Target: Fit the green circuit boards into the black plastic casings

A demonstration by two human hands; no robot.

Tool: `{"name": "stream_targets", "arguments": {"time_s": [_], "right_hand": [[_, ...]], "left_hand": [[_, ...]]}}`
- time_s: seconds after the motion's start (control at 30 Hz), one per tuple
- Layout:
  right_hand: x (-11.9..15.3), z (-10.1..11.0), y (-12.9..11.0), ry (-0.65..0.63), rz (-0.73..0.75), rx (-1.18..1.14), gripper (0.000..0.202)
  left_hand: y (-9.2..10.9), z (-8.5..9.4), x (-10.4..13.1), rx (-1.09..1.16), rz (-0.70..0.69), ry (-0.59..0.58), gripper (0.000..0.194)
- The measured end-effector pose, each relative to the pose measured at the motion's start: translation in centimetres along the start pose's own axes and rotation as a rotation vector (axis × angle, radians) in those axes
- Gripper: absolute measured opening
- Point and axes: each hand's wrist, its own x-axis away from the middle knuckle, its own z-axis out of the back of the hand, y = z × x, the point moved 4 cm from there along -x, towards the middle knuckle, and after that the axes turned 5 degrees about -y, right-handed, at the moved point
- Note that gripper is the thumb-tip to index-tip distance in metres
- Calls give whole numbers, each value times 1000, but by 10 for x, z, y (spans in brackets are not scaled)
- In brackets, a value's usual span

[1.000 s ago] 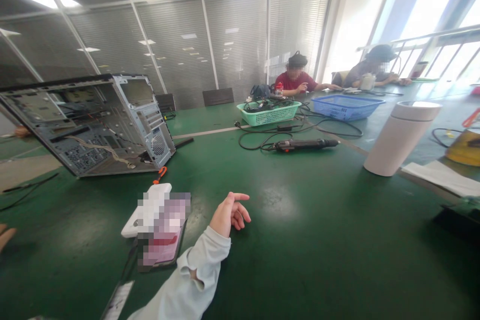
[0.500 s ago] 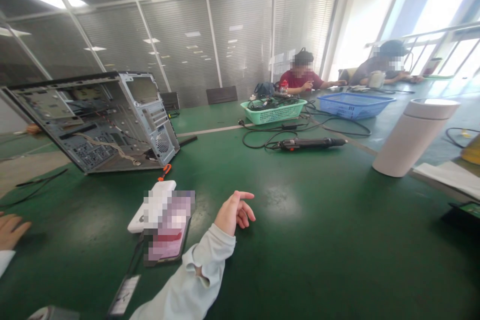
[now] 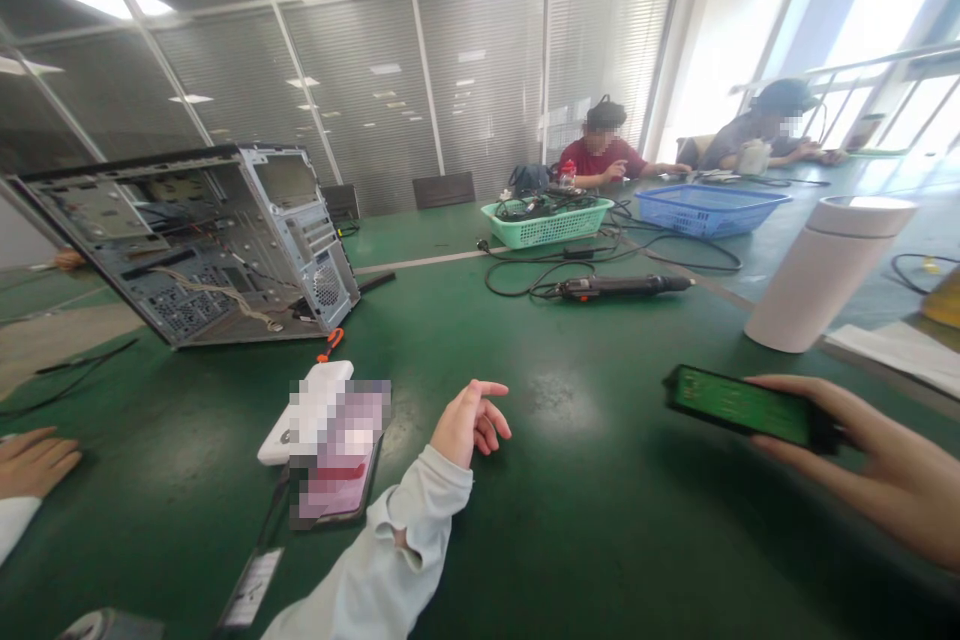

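Observation:
From the right edge my right hand (image 3: 877, 460) reaches in, thumb and fingers gripping a flat black housing with a green circuit board (image 3: 742, 404). The board faces up and is held just above the table, its black end between my fingers. My left hand (image 3: 471, 422) lies on the green table (image 3: 570, 520), loosely curled with the index finger stretched out and nothing in it. Close to its left are a phone (image 3: 349, 470) and a white power bank (image 3: 315, 410), partly blurred. A cable with a label tag (image 3: 255, 588) runs down from them.
An open computer case (image 3: 225, 250) stands tilted at the left. A power screwdriver (image 3: 626, 287), a green basket (image 3: 551, 225) of cables, a blue basket (image 3: 709, 212) and a pale bottle (image 3: 829, 270) sit farther back. Another person's hand (image 3: 37, 462) rests at the left edge; two people sit behind.
My right hand has come in from the right, bringing the circuit board leftward into view. My left hand has stayed put. The other person's hand at the left has shifted slightly right.

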Motion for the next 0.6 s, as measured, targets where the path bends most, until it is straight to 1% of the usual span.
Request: {"name": "stream_targets", "arguments": {"time_s": [0.03,0.1,0.2,0.27,0.33,0.43,0.5,0.6], "right_hand": [[-7,-14,-18,-63,66,-51,52],[-18,-40,-58,-123,184,-167,41],[-29,-78,-108,-238,250,-337,35],[-35,-98,-130,-286,255,-442,37],[-41,-113,-143,-291,255,-522,38],[-50,-127,-151,-236,286,-567,38],[-54,-131,-151,-189,317,-555,38],[-55,-132,-147,-133,336,-526,38]], "left_hand": [[0,1,0,5,-5,13,73],[-1,5,-1,22,-34,51,72],[-5,10,-3,76,-85,81,67],[-7,12,-4,146,-107,91,62],[-8,14,-4,216,-125,99,57],[-8,16,-3,274,-108,106,53],[-7,17,-3,283,-91,111,52],[-7,17,-3,242,-103,103,53]]}}
